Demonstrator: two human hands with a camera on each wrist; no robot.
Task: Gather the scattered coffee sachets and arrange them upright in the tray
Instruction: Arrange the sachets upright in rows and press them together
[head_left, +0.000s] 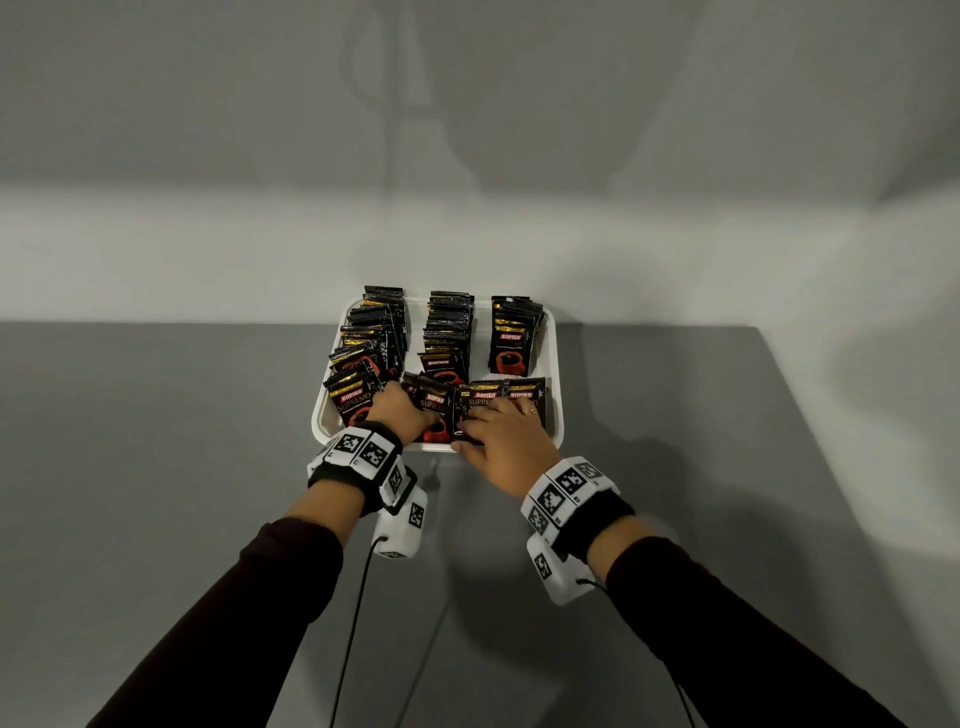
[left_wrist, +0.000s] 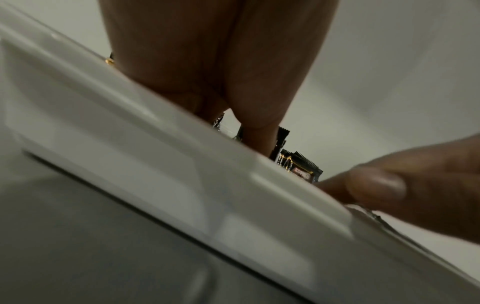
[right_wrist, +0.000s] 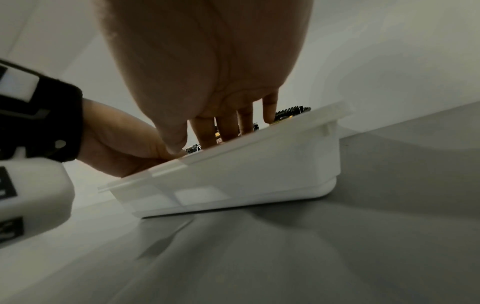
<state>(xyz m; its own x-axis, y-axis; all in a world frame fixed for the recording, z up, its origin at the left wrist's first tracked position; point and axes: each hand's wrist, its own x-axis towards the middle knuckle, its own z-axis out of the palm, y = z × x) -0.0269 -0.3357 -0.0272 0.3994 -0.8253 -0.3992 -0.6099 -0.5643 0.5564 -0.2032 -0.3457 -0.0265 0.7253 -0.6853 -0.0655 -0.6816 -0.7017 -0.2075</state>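
Note:
A white tray (head_left: 559, 364) stands on the grey table and holds three rows of black coffee sachets (head_left: 449, 332), upright or leaning back. More sachets (head_left: 527, 397) stand across the tray's front, leaning. My left hand (head_left: 402, 408) reaches down into the front left of the tray among them; the tray rim (left_wrist: 182, 144) hides its fingertips. My right hand (head_left: 501, 431) lies over the front sachets with its fingers spread and fairly straight (right_wrist: 226, 127), its thumb by the left hand (right_wrist: 116, 144). The two hands nearly touch.
The tray's back edge sits close to the pale wall. Grey table (head_left: 156, 467) spreads to the left, right and front of the tray. Thin black cables (head_left: 358, 597) trail from both wrist cameras towards me.

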